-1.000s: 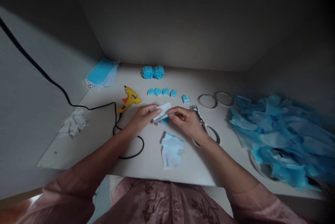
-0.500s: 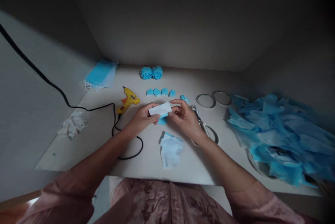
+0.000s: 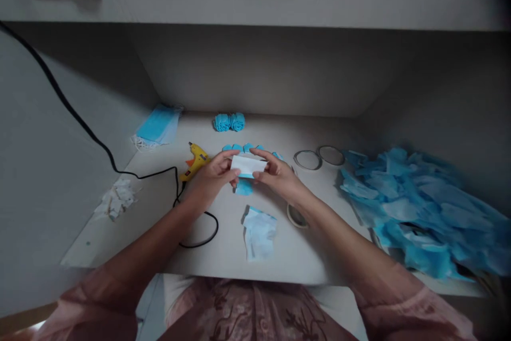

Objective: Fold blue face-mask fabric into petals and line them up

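Observation:
Between my two hands is a small folded piece of mask fabric (image 3: 249,164), white with a blue lower edge. My left hand (image 3: 217,173) pinches its left end, and my right hand (image 3: 279,173) pinches the right end. Just below the hands a blue fabric piece (image 3: 244,188) lies on the table. Nearer to me lie white and blue cut pieces (image 3: 260,233). Small blue petal shapes (image 3: 247,148) form a row behind the hands, partly covered by my fingers. Scissors lie under my right forearm, with one handle loop (image 3: 296,217) showing.
A yellow glue gun (image 3: 196,157) with a black cord (image 3: 217,226) lies left. Behind are a stack of face masks (image 3: 158,124) and two blue fabric rosettes (image 3: 229,122). Two rings (image 3: 307,160) and a large heap of blue fabric (image 3: 423,197) lie right; white scraps (image 3: 117,198) lie left.
The folded fabric has turned from a slant to nearly level, and my right hand has shifted its grip along it. The camera view has tilted up slightly.

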A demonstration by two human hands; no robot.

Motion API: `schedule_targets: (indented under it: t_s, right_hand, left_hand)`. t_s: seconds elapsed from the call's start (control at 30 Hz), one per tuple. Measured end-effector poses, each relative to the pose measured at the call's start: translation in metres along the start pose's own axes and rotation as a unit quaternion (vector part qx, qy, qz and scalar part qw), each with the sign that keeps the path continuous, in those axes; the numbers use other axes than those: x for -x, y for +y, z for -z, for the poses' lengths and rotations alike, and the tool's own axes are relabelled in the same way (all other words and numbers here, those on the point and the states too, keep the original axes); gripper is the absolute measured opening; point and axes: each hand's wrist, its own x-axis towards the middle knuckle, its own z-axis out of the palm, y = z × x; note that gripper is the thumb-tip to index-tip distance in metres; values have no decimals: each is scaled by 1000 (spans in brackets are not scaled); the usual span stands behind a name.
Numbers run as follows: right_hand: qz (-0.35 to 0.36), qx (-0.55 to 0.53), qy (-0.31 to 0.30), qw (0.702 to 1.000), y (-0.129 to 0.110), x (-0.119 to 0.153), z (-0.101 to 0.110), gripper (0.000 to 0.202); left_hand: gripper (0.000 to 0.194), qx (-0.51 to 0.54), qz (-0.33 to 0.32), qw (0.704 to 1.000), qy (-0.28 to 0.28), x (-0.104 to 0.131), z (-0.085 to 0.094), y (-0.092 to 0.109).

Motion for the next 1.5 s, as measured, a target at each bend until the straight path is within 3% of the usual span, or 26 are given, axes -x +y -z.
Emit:
schedule_targets:
  t_s: [0.1, 0.2, 0.27, 0.43, 0.5, 0.67, 0.73, 0.8, 1.03, 1.2, 1.37, 1.5]
  right_hand:
    - [45, -8, 34, 998, -9, -6, -6, 56]
    - [75, -3, 57, 996, -9, -9, -13, 57]
    - [89, 23, 66, 994, -5, -11, -15, 56]
    - [142, 146, 74, 976, -5, -7, 0, 51]
    - [197, 239, 81, 947, -9, -4, 11, 51]
    - [336, 459, 7, 822, -11, 5, 26, 64]
    - [346, 489, -13, 800, -6, 7, 25, 64]
    - [344, 497, -21, 796, -2, 8, 22, 56]
    - [341, 452, -34, 824, 5, 8, 15, 12]
    - [294, 360, -1, 885, 6, 10, 9, 10]
    - [177, 206, 49, 961, 15, 9, 4, 9]
    - [83, 87, 50, 992, 24, 7, 4, 15]
  left_hand:
    - [39, 103, 25, 994, 14, 2, -7, 10]
    - [25, 131, 77, 988, 0, 4, -20, 12]
    - [23, 160, 99, 982, 19, 3, -28, 9]
    - [21, 199, 106, 972, 72, -8, -27, 4]
    - [19, 190, 114, 973, 60, -11, -23, 4]
    - [18, 169, 128, 977, 28, -10, -19, 4]
    - [18, 168, 133, 977, 11, -9, -19, 0]
    - [19, 167, 135, 977, -6, -8, -18, -5]
    - [30, 65, 131, 989, -4, -5, -17, -18]
    - [33, -56, 104, 993, 29, -3, -17, -17]
    - [31, -51, 107, 993, 17, -1, -19, -18]
    - [32, -56, 107, 993, 16, -1, -20, -20]
